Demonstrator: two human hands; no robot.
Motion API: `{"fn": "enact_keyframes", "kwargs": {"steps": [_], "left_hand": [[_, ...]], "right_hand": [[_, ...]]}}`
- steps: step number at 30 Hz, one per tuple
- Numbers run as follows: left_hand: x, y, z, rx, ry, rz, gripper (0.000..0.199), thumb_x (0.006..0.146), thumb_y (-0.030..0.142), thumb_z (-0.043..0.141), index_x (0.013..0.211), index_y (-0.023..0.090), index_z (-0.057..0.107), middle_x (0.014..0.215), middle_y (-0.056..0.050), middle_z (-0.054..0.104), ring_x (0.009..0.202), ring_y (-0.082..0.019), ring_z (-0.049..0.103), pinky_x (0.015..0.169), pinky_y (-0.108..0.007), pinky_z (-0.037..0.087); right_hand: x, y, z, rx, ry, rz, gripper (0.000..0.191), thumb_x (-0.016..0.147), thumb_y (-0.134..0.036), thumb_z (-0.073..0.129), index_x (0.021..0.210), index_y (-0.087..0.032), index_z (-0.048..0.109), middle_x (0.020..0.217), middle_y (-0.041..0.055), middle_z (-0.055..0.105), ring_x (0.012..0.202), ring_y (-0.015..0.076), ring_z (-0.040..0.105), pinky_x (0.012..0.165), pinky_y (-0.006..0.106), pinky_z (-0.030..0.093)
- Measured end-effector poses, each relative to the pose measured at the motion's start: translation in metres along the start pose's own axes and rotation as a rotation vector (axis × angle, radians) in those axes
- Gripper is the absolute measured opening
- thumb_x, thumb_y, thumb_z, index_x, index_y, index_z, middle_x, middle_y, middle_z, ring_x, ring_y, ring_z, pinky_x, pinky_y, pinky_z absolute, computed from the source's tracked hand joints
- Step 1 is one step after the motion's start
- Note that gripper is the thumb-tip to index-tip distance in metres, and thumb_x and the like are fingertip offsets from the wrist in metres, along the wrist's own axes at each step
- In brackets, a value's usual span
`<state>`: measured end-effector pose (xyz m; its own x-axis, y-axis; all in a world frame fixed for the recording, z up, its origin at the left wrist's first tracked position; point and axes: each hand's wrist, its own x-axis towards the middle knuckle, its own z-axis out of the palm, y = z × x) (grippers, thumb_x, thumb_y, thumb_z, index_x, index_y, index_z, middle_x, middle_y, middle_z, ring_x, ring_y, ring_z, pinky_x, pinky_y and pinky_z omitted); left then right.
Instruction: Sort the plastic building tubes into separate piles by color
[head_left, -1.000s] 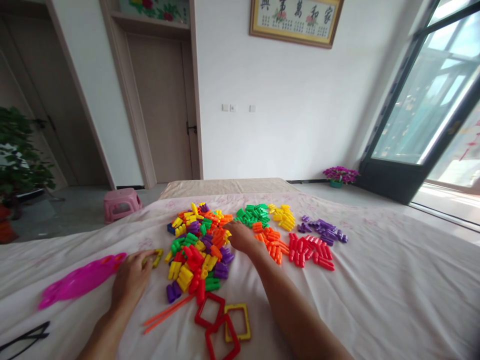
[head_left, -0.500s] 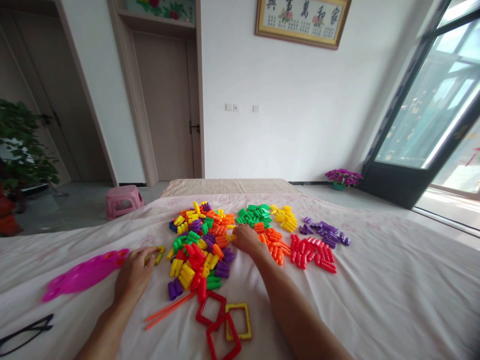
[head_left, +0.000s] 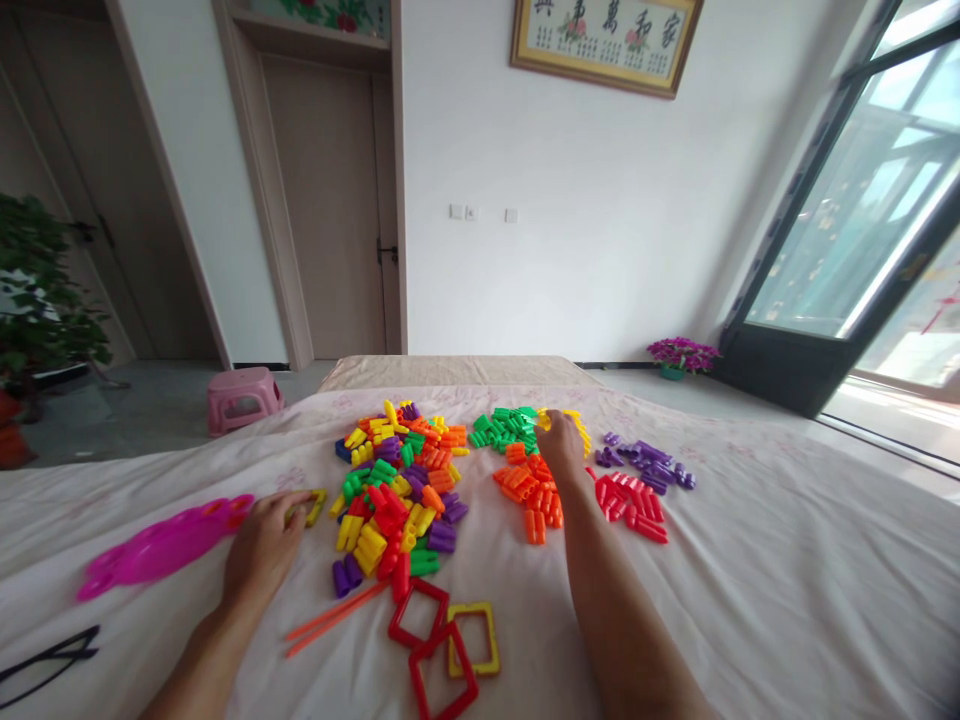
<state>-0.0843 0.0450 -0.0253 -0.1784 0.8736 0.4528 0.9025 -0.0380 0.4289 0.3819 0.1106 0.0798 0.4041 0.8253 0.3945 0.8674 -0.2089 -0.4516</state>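
My left hand (head_left: 264, 540) rests on the sheet at the left, its fingers closed on a yellow square frame (head_left: 318, 506). Right of it spreads a mixed heap of plastic building blocks (head_left: 390, 505) in several colours. My right hand (head_left: 564, 442) reaches to the yellow blocks (head_left: 582, 425), pinching a yellow block that its fingers mostly hide. Beside it lie the green blocks (head_left: 504, 430). Nearer me are orange blocks (head_left: 525, 485), partly behind my forearm. Red blocks (head_left: 634, 500) and purple blocks (head_left: 649, 462) lie to the right.
A magenta plastic tray (head_left: 161, 550) lies at the left, with black glasses (head_left: 52, 655) nearer me. Two orange sticks (head_left: 330, 622), red square frames (head_left: 446, 675) and a yellow square frame (head_left: 491, 640) lie in front. A pink stool (head_left: 244, 395) stands beyond the sheet.
My right hand has moved right and away from me, from the mixed heap's edge to the yellow blocks, carrying a yellow block. My left hand has stayed nearly still.
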Motion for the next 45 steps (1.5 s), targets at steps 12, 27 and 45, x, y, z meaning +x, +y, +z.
{"fn": "enact_keyframes", "kwargs": {"steps": [12,27,45], "left_hand": [[0.000,-0.003,0.001,-0.001,0.004,0.027,0.042,0.087,0.033,0.041,0.108,0.016,0.073,0.112,-0.011,0.072,0.111,-0.025,0.062,0.101,-0.036,0.046],[0.002,-0.006,0.004,-0.024,0.012,0.024,0.042,0.086,0.034,0.042,0.107,0.016,0.073,0.110,-0.010,0.072,0.111,-0.024,0.062,0.102,-0.034,0.045],[-0.001,0.003,-0.004,-0.039,0.050,0.039,0.039,0.088,0.032,0.043,0.108,0.014,0.072,0.111,-0.013,0.071,0.110,-0.027,0.061,0.102,-0.041,0.045]], "right_hand": [[-0.044,-0.069,0.037,0.048,-0.395,-0.474,0.024,0.089,-0.020,0.055,0.106,-0.020,0.071,0.104,0.0071,0.073,0.094,0.0185,0.065,0.075,0.024,0.041],[-0.083,-0.081,0.066,-0.092,-0.448,-0.600,0.030,0.088,-0.021,0.051,0.116,-0.019,0.062,0.119,0.0115,0.065,0.114,0.0254,0.057,0.092,0.034,0.039],[-0.072,-0.078,0.055,0.096,-0.444,-0.461,0.033,0.081,-0.012,0.052,0.111,-0.019,0.063,0.111,0.0095,0.069,0.097,0.0203,0.063,0.073,0.027,0.039]]}}
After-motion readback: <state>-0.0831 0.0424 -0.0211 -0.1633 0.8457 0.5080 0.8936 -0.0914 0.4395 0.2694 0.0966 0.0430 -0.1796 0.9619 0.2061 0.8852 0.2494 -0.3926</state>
